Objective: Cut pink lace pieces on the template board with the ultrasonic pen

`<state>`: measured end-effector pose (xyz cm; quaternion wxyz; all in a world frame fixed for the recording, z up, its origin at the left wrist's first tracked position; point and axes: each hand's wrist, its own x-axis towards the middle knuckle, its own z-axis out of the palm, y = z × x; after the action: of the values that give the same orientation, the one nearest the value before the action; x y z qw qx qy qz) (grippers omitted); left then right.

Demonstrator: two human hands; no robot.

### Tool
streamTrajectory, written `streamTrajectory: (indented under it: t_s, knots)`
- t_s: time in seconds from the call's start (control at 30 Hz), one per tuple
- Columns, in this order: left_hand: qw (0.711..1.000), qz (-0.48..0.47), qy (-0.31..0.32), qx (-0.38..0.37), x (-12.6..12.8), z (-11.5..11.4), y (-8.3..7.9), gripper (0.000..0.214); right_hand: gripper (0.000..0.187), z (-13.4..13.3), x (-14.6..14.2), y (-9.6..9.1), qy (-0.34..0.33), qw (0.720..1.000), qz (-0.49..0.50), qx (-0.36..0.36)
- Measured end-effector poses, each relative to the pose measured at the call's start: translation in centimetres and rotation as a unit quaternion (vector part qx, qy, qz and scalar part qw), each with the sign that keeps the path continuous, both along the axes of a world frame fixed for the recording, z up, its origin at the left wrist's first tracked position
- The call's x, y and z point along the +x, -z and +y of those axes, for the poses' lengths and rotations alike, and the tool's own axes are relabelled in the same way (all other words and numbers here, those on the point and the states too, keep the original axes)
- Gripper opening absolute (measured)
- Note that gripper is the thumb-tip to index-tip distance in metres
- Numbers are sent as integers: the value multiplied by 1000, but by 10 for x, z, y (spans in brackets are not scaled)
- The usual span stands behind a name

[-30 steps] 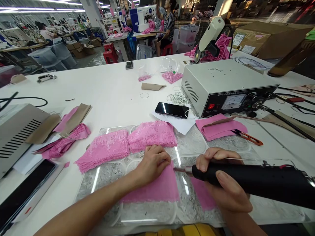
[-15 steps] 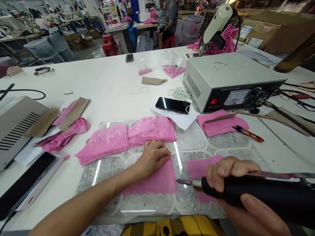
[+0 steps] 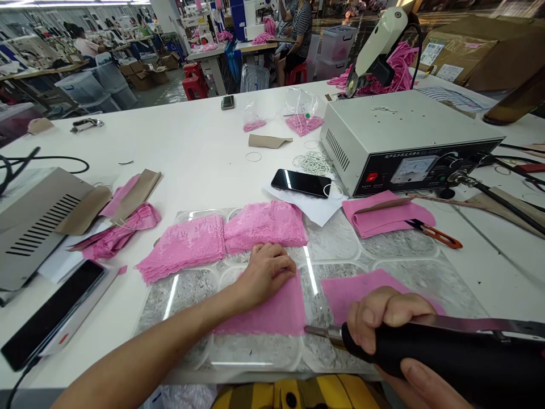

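My left hand (image 3: 270, 272) has its fingers bent and pressed together on the upper part of a flat pink fabric piece (image 3: 272, 315). In my right hand (image 3: 392, 318) is a black ultrasonic hand tool (image 3: 460, 352), its thumb below and fingers over the grip. The tool's pointed metal tip (image 3: 317, 331) is at the fabric's lower right corner; whether it touches is unclear. Under the right hand, partly hidden, lies a second pink piece (image 3: 353, 289). Two stacks of pink lace, a left stack (image 3: 183, 244) and a right stack (image 3: 266, 224), lie just beyond my left hand.
A clear patterned mat (image 3: 183, 318) covers the work area. At right stands a grey control box (image 3: 413, 136) with cables; orange-handled snips (image 3: 443, 234) lie on folded pink fabric (image 3: 383, 213). A black phone (image 3: 300, 182) lies beyond the lace. Another grey box (image 3: 38, 210) is at left.
My right hand has lowered the tool, bringing its tip down the fabric's right edge towards the near corner. My left hand stays in place on the fabric. The view has shifted slightly.
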<state>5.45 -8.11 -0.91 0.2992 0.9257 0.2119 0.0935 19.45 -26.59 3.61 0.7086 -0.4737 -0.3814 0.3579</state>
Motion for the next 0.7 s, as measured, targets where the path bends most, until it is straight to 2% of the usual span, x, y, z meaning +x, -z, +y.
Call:
streamTrajectory:
  t_s: [0.17, 0.47, 0.7]
  knots:
    - [1000, -1, -2, 3, 0, -1, 1, 13, 9, -2, 2, -1, -16, 1000, 6, -11]
    - [1000, -5, 2, 14, 0, -1, 0, 14, 11, -3, 1, 0, -3, 1000, 22, 15]
    - [999, -16, 9, 37, 0, -2, 1, 14, 17, -6, 10, -6, -41, 998, -41, 1]
